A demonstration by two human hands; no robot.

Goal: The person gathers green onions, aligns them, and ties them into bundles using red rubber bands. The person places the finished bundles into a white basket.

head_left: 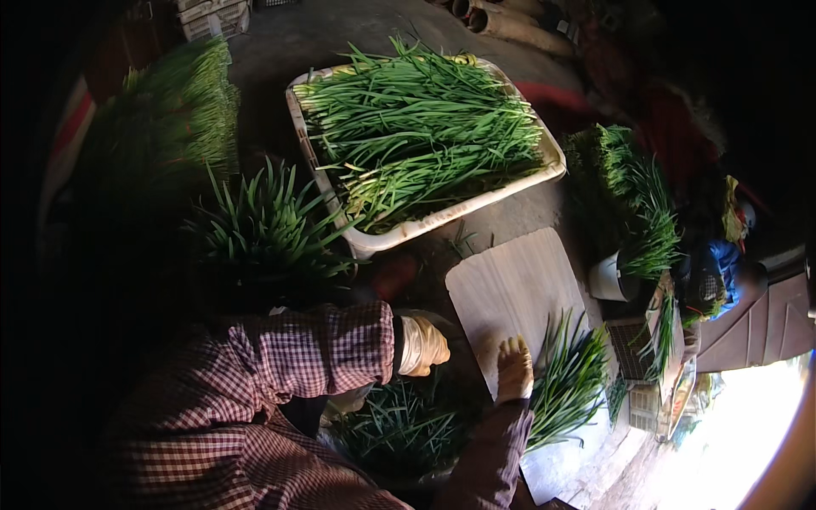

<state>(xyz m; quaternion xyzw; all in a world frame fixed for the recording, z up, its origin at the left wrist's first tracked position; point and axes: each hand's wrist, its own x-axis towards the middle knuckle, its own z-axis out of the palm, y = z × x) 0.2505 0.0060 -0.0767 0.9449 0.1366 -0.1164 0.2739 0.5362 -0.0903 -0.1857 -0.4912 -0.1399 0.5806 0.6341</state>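
Observation:
My left hand, in a pale glove, hangs in front of me at the near left of a wood-grain board. Its fingers are curled, and whatever they may hold is hidden. My right hand, also gloved, lies on the board's near part with its fingers stretched away from me. Just right of it rests a bunch of garlic chives, dark green and long-leaved. Below my left sleeve, more loose green leaves lie low between my arms.
Beyond the board stands a white plastic crate heaped with chives. Upright chives stand left of it, and a blurred stack of bundles lies farther left. On the right are a white bucket, more chives and a person in blue.

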